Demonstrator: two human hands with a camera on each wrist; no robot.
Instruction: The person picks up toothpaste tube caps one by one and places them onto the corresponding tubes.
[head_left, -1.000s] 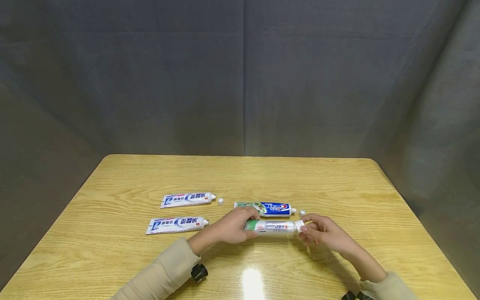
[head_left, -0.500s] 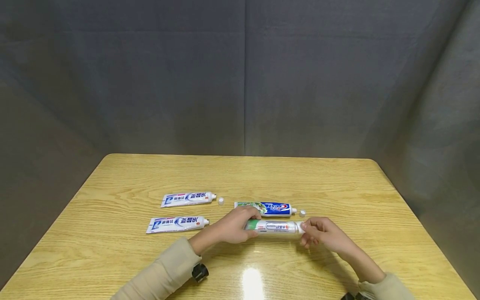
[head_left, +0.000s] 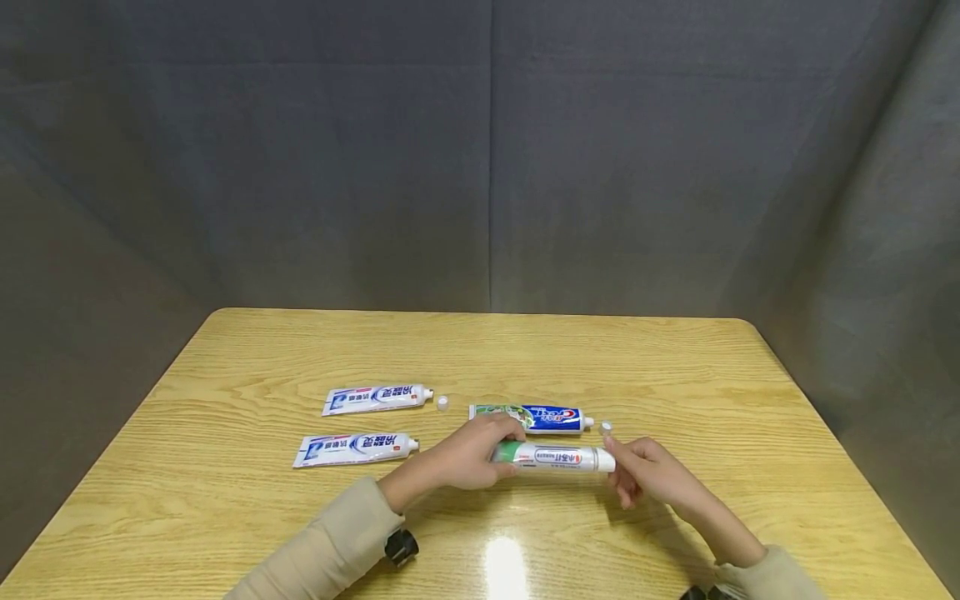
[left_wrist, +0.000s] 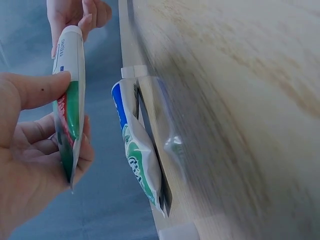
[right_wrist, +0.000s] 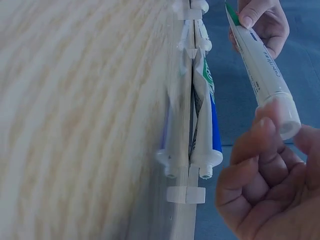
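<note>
My left hand (head_left: 468, 454) grips the green tail end of a white toothpaste tube (head_left: 558, 457), thumb on the near side. The tube is held roughly level, with its white cap (head_left: 604, 460) pointing right. Close at that cap is my right hand (head_left: 660, 477); in the right wrist view, thumb and index fingertip are on either side of the cap (right_wrist: 289, 122), the other fingers curled below. In the left wrist view the tube (left_wrist: 70, 100) shows green and red print by the left thumb. Just behind it lies a blue and green toothpaste tube (head_left: 551, 418), its nozzle uncapped.
Two white and blue toothpaste tubes (head_left: 375, 399), (head_left: 356, 448) lie at the left, nozzles bare and pointing right. One small white cap (head_left: 442, 402) stands by the rear tube's nozzle, another (head_left: 606, 427) beside the blue tube's nozzle. All rest on a wooden table (head_left: 480, 350).
My right fingers have shifted slightly right along the cap, uncovering more of it. The held tube's capped end has moved a little right and down. The left hand keeps its grip.
</note>
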